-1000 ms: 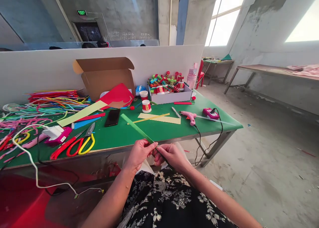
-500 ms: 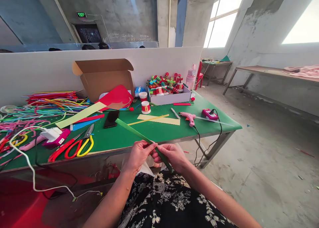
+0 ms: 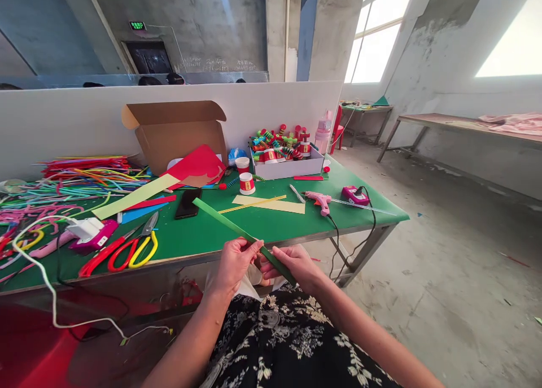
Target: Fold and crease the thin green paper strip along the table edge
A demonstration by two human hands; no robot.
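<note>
A long green strip [image 3: 224,221] slants from above the table down toward my lap. My left hand [image 3: 237,262] pinches it near the middle between thumb and fingers. Just to the right, my right hand [image 3: 292,264] is closed on the lower part of the same strip, with the thumb on top. Both hands are in front of the table's near edge. Beyond the strip, a pale yellow sheet [image 3: 279,205] lies on the green table [image 3: 203,235] with a thin yellow strip [image 3: 254,204] across it. A black phone [image 3: 188,203] is beside the strip's upper end.
Pliers [image 3: 141,244], a white cable [image 3: 53,297] and pipe cleaners [image 3: 84,179] are at the left. An open cardboard box [image 3: 182,142], paper cups [image 3: 247,183] and a white box of crafts [image 3: 292,168] stand behind. A pink glue gun [image 3: 322,200] lies right.
My right thumb and fingers have shifted slightly along the strip, and its lower end has moved a little. My left hand still pinches it. The view has moved slightly.
</note>
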